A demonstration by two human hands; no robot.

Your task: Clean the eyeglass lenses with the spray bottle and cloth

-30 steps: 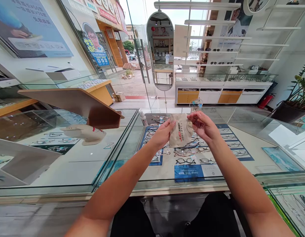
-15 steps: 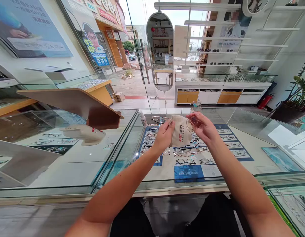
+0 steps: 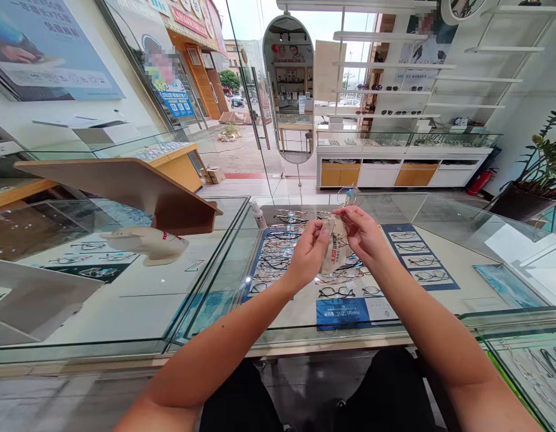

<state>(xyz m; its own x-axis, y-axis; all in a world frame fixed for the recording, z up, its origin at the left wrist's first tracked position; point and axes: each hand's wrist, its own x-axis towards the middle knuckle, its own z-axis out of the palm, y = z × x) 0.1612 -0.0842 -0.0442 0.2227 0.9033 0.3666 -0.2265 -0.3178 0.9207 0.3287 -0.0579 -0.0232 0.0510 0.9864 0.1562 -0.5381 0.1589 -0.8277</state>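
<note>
Pinches a beige lens cloth (image 3: 334,247) between the thumb and fingers of the left hand (image 3: 307,249), gripping it by its left side. Grips thin-rimmed round eyeglasses (image 3: 349,197) in the closed fingers of the right hand (image 3: 362,231), just beside the cloth. Holds both near the centre of the frame, above the glass display case (image 3: 300,309). Points one clear round lens toward the top of the frame, above the right fingertips, with the long axis of the eyeglasses running roughly upright and the lower part partly hidden by cloth and fingers. Lets the cloth hang with its longer side near vertical, its red and black print running up and down. Cannot tell whether the right fingers also pinch the cloth. Has, inside the display case, many eyeglasses in rows around and below the hands, with more on a blue-bordered display mat (image 3: 439,282) right of centre, and a blue-and-white leaflet (image 3: 343,313) toward the lower centre. Has a white spray bottle (image 3: 258,216) left of the hands, further eyewear inside the glass case (image 3: 502,342) at the lower right, and a leafy plant (image 3: 547,159) in a dark pot (image 3: 520,201) at the right edge.
</note>
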